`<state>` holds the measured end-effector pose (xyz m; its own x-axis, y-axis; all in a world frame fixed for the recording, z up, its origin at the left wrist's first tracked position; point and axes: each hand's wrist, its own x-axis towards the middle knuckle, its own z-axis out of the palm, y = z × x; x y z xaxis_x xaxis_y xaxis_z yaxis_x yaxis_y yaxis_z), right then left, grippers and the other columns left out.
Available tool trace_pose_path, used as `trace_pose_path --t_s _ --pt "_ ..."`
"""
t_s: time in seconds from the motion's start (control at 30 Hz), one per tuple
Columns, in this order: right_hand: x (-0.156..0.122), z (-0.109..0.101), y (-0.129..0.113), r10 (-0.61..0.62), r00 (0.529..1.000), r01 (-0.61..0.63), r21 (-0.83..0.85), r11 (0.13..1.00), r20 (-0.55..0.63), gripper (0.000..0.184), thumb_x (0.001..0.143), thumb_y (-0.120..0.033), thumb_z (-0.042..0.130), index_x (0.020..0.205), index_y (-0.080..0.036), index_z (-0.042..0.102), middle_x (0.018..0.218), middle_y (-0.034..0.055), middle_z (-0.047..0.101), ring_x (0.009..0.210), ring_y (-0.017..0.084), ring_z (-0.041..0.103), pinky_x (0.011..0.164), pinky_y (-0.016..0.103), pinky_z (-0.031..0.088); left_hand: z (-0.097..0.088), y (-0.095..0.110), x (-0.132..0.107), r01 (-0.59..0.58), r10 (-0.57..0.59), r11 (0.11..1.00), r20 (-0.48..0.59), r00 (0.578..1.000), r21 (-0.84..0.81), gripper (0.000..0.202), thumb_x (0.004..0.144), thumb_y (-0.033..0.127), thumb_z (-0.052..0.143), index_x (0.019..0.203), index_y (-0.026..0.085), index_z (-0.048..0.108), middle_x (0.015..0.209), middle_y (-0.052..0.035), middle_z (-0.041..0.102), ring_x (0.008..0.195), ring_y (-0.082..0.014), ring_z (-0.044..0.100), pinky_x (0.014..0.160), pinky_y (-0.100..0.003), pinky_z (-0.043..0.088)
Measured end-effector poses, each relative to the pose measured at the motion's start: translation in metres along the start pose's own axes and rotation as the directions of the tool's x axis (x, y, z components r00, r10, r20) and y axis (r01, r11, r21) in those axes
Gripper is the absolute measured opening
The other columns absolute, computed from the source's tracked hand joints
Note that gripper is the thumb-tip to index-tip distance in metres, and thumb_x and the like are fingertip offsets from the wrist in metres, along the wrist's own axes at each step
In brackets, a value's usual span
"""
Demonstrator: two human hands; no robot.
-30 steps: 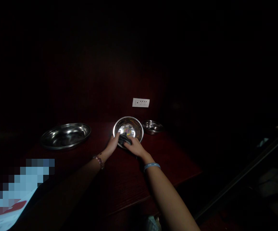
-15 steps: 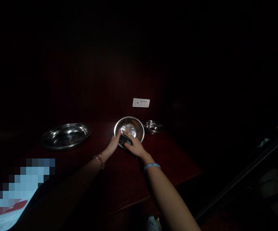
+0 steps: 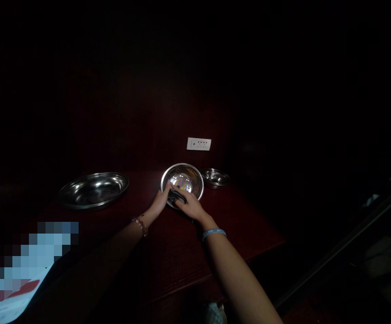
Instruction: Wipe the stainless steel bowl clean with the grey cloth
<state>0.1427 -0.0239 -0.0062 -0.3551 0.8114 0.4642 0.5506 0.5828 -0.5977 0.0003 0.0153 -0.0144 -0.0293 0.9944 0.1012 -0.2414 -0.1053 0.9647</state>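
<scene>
Bowl (image 3: 193, 175), tilted: I see L hand (image 3: 160, 202) clamped on its side, R hand (image 3: 193, 205) clutching cloth (image 3: 175, 196) w/in. If L slackens, bowl could hit dish (image 3: 215, 178) beside.

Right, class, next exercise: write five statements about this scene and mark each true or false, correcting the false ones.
1. The left hand grips the tilted bowl. True.
2. The wall socket is black. False: the wall socket is white.
3. The right hand holds a dark cloth-like item. True.
4. The wide dish is right of the bowl. False: the wide dish is to its left.
5. A blue band circles the right wrist. True.
</scene>
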Motion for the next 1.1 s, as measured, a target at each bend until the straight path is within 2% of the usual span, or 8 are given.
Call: trace_pose_path --t_s 0.2,0.37,0.53,0.83,1.1 --pt "0.0003 -0.0002 -0.0016 -0.004 1.0 0.004 0.011 1.0 -0.004 0.067 0.084 -0.015 0.056 0.149 -0.029 0.044 0.14 0.0048 0.061 0.127 0.023 0.059 0.113 0.044 0.041 0.0002 0.0027 -0.0016 0.023 -0.022 0.999 -0.014 1.0 0.028 0.05 0.092 0.049 0.055 0.119 0.008 0.065 0.129 -0.0191 0.067 0.122 -0.0286 0.063 0.109 -0.039 0.044" --pt "0.0009 -0.0004 -0.0019 0.006 1.0 -0.006 -0.006 1.0 0.007 0.067 0.084 -0.015 0.056 0.148 -0.031 0.044 0.139 0.0037 0.062 0.125 0.023 0.06 0.111 0.044 0.043 0.0002 0.0051 -0.0036 0.022 -0.022 1.0 -0.013 1.0 0.011 0.048 0.09 0.05 0.057 0.115 0.009 0.066 0.125 -0.0181 0.07 0.119 -0.0284 0.064 0.107 -0.039 0.046" --pt "0.0015 0.0015 0.0004 0.023 1.0 -0.023 -0.046 0.999 -0.004 0.057 0.084 -0.017 0.057 0.141 -0.025 0.055 0.131 0.0068 0.067 0.12 0.025 0.062 0.109 0.045 0.045 -0.0007 0.0061 -0.0035 0.038 -0.037 0.998 -0.021 0.999 0.045 0.049 0.089 0.052 0.059 0.108 0.009 0.069 0.117 -0.0191 0.073 0.116 -0.0305 0.066 0.107 -0.043 0.046" --pt "0.0011 0.0028 0.0048 -0.017 1.0 0.017 -0.04 0.999 0.006 0.068 0.084 -0.017 0.057 0.15 -0.028 0.042 0.143 0.0063 0.058 0.129 0.025 0.056 0.113 0.046 0.041 0.0004 0.0063 -0.0038 0.026 -0.026 1.0 0.0 1.0 0.017 0.052 0.089 0.053 0.057 0.113 0.008 0.066 0.123 -0.0198 0.07 0.117 -0.029 0.065 0.106 -0.039 0.046" --pt "0.0005 0.0032 0.0044 -0.006 1.0 0.007 -0.05 0.999 0.009 0.066 0.085 -0.019 0.057 0.149 -0.029 0.043 0.14 0.0058 0.06 0.128 0.025 0.057 0.112 0.046 0.041 -0.0009 0.0046 -0.0025 0.002 -0.002 1.0 0.019 1.0 0.013 0.052 0.088 0.052 0.059 0.113 0.008 0.066 0.123 -0.0194 0.07 0.118 -0.0287 0.065 0.107 -0.039 0.045"
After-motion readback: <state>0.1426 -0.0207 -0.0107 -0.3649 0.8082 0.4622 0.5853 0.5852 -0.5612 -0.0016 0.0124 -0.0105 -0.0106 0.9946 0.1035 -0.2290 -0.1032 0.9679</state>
